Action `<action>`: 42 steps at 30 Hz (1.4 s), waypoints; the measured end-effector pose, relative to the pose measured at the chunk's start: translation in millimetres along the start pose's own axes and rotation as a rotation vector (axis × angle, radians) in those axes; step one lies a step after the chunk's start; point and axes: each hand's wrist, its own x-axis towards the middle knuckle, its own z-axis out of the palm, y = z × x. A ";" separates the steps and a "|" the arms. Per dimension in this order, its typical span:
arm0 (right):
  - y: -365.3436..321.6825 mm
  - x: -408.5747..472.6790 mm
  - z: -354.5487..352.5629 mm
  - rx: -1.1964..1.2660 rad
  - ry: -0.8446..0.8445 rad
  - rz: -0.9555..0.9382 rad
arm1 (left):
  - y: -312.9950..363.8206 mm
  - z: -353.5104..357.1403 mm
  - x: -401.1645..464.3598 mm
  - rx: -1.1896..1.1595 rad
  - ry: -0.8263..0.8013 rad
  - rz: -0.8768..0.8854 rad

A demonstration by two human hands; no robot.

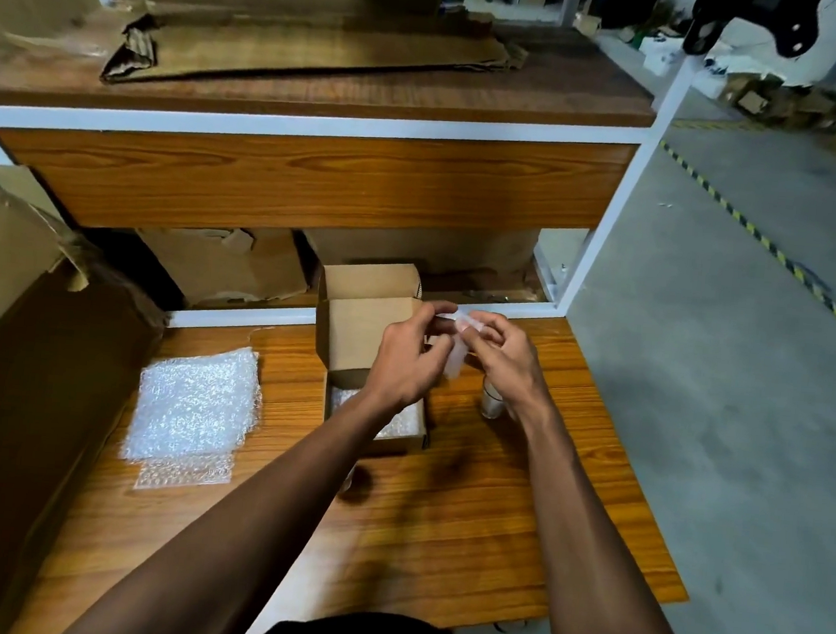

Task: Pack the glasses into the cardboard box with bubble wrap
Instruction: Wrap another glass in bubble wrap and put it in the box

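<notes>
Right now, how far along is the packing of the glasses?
Done: the cardboard box is open with bubble wrap inside. In hand: left hand and right hand pinch a small clear piece. Left: a glass stands unwrapped beside the box; spare sheets wait.

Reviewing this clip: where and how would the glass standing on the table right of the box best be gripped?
Grip the glass round its side wall, coming from the right: it stands upright, the cardboard box crowds its left, and the right hand hovers above it.
</notes>
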 end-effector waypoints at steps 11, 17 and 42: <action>-2.7 7.5 -6.0 0.309 -0.003 0.098 | -8.1 3.5 12.1 0.030 0.012 0.095; -2.2 10.8 -10.6 0.587 -0.078 0.166 | -10.5 4.4 19.4 -0.002 0.006 0.076; 19.0 40.7 -46.0 0.314 -0.152 0.194 | -30.1 48.6 50.4 -0.498 -0.039 -0.353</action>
